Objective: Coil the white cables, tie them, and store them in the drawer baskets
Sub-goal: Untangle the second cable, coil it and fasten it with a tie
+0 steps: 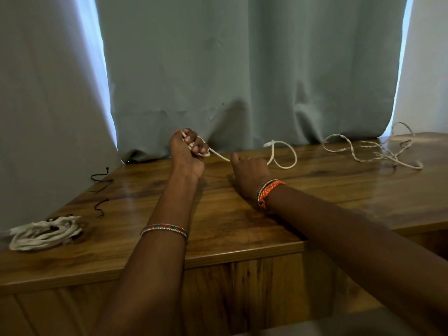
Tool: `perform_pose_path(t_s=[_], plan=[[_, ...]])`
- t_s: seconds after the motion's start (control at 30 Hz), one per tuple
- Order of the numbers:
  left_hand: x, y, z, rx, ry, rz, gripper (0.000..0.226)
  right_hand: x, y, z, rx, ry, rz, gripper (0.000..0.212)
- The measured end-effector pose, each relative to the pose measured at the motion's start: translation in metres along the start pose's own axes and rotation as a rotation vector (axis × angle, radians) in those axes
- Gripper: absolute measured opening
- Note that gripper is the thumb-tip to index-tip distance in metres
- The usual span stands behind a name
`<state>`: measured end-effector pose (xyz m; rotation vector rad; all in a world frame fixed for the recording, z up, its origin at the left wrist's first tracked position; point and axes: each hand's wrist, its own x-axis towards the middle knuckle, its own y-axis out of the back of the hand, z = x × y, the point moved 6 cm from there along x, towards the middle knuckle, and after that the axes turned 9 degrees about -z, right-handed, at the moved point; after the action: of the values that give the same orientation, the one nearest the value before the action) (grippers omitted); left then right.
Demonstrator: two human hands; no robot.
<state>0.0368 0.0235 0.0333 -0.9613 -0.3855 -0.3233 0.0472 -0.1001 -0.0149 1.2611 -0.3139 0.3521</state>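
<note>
Left hand (188, 151) fingers gripping white cable (282, 154) — right hand (249, 174) pinching it, near table's (242, 243) back edge.

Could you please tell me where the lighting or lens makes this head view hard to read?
Head view: daylight blows out at the curtain edges; glare streaks the wooden tabletop; wide-angle bending bows the table's front edge; the coiled cable at far left looks soft.

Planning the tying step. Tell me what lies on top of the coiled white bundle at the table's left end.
A dark tie strand lies across the coiled white bundle, on the table. Whether it is knotted underneath cannot be seen.
</note>
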Motion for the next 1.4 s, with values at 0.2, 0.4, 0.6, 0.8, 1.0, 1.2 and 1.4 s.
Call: perform_pose_path(t_s=[0.2, 0.4, 0.6, 0.8, 1.0, 1.2, 1.4], plan=[[0.008, 0.033, 0.021, 0.128, -0.135, 0.232, 0.035, -0.006, -0.002, 0.021, -0.093, -0.043, -0.057, 0.028], [0.011, 0.048, 0.004, 0.462, -0.067, 0.265, 0.035, -0.050, 0.033, -0.010, -0.042, 0.703, 0.186, 0.031], [0.010, 0.038, -0.014, 0.559, 0.041, 0.094, 0.037, -0.081, 0.051, -0.020, 0.029, 0.889, 0.289, 0.026], [0.007, 0.030, -0.026, 0.640, 0.162, 0.023, 0.038, -0.105, 0.075, -0.025, 0.029, 0.892, 0.453, 0.014], [0.007, 0.031, -0.025, 0.452, 0.195, 0.059, 0.038, -0.102, 0.074, -0.021, 0.136, 0.855, 0.412, 0.022], [0.000, 0.025, -0.031, 0.444, 0.295, -0.001, 0.042, -0.096, 0.056, -0.033, 0.148, 0.784, 0.205, 0.013], [-0.001, 0.018, -0.037, 0.397, 0.333, -0.070, 0.027, -0.087, 0.062, -0.030, 0.190, 0.707, 0.226, 0.019]])
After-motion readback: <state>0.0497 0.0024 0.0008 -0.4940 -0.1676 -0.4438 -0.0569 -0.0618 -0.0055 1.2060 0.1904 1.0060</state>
